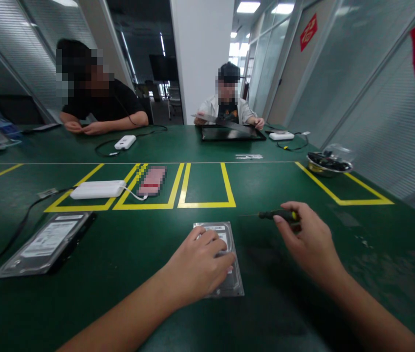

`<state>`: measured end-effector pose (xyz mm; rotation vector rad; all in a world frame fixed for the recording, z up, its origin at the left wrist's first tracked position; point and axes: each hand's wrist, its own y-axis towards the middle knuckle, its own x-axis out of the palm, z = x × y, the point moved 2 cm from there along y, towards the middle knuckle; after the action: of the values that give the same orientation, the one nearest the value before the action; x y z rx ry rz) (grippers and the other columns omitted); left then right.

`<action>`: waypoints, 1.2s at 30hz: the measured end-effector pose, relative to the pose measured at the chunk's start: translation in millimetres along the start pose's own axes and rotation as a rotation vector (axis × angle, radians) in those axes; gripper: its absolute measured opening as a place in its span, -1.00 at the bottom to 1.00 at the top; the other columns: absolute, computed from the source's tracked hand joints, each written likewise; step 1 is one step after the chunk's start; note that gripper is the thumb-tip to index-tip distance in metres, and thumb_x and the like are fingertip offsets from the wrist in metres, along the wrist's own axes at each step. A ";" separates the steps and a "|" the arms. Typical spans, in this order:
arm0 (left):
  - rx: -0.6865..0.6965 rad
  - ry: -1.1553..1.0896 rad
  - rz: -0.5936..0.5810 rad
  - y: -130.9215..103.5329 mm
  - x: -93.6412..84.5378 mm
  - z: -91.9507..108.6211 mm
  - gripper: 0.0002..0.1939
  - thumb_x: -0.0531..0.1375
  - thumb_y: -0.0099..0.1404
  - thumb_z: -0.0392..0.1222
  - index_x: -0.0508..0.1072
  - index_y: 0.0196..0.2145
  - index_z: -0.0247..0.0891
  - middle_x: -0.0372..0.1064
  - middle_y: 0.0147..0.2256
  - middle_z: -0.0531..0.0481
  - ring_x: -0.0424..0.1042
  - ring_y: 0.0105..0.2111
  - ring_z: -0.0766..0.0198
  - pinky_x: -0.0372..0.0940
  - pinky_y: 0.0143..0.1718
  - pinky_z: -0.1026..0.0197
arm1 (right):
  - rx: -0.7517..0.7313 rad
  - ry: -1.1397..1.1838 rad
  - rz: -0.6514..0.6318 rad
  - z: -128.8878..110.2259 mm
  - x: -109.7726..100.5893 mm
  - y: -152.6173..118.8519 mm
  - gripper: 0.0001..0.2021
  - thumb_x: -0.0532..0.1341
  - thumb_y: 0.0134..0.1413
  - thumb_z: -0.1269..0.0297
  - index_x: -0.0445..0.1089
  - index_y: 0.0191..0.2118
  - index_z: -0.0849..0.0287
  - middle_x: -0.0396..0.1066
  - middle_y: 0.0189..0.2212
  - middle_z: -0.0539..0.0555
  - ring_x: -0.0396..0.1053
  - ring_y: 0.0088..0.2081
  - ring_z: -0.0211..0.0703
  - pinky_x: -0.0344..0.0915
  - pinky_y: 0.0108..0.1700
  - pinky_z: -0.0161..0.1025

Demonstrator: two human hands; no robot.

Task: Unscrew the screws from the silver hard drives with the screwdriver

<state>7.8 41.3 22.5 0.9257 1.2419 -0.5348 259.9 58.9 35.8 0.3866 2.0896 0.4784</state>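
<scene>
My left hand (202, 261) rests over a silver hard drive (233, 278) lying on the green table, its curled fingers holding the drive and covering much of its label. Off to the right, my right hand (308, 234) grips a screwdriver (275, 215) by its dark green and yellow handle. The thin shaft points left, above the table and apart from the drive. A second hard drive (49, 239), label side up, is at the left, with neither hand touching it.
Yellow tape (207, 205) marks rectangles across the table. A white power bank (98, 189) with a black cable and a pink phone (152, 181) lie beyond the drives. A metal bowl (326, 166) of dark parts stands at the right. Two people sit opposite; one handles a flat panel (232, 124).
</scene>
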 end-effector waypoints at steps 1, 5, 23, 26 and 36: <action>0.000 0.000 0.000 -0.2 0.2 0.0 -0.76 0.07 0.43 -0.13 0.45 -0.04 -0.14 0.44 -0.18 -0.04 0.34 -0.11 0.09 0.14 -0.04 -0.04 | 0.052 0.152 0.029 0.7 -2.1 1.9 -0.69 0.22 0.15 0.11 0.31 -0.06 0.16 0.38 -0.36 0.08 0.36 -0.44 -0.15 0.29 -0.43 -0.22; 0.006 0.001 0.001 -1.2 1.3 0.0 -0.77 0.07 0.43 -0.14 0.45 -0.05 -0.15 0.44 -0.19 -0.03 0.34 -0.12 0.09 0.14 -0.03 -0.04 | 0.226 0.683 0.040 -0.6 -2.0 4.0 -0.70 0.28 0.10 0.12 0.37 -0.08 0.12 0.33 -0.45 -0.01 0.31 -0.46 -0.22 0.27 -0.45 -0.29; 0.010 0.010 0.006 -0.1 -0.7 0.9 -0.77 0.07 0.42 -0.15 0.46 -0.06 -0.17 0.44 -0.23 -0.06 0.35 -0.15 0.10 0.15 -0.07 -0.01 | 0.171 0.872 -0.091 -24.0 7.9 -13.5 -0.77 0.21 0.23 0.16 0.36 -0.08 0.16 0.48 -0.23 0.09 0.35 -0.43 -0.28 0.36 -0.40 -0.31; 0.009 0.013 0.001 -0.2 -1.0 0.9 -0.77 0.06 0.43 -0.16 0.45 -0.05 -0.16 0.44 -0.22 -0.05 0.35 -0.15 0.10 0.15 -0.07 -0.02 | 0.164 0.855 -0.087 -25.1 6.5 -13.6 -0.78 0.21 0.23 0.17 0.37 -0.09 0.17 0.47 -0.26 0.08 0.35 -0.44 -0.30 0.36 -0.41 -0.33; 0.005 0.008 -0.016 -1.4 -0.2 1.1 -0.77 0.05 0.43 -0.13 0.44 -0.05 -0.14 0.44 -0.20 -0.03 0.35 -0.13 0.10 0.14 -0.05 -0.02 | 0.130 0.804 -0.068 -29.7 2.3 -13.1 -0.79 0.21 0.23 0.18 0.37 -0.10 0.15 0.50 -0.25 0.08 0.39 -0.43 -0.30 0.41 -0.41 -0.34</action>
<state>7.3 39.7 22.3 0.9237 1.2567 -0.5473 232.3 43.0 42.7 0.2062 2.9119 0.5085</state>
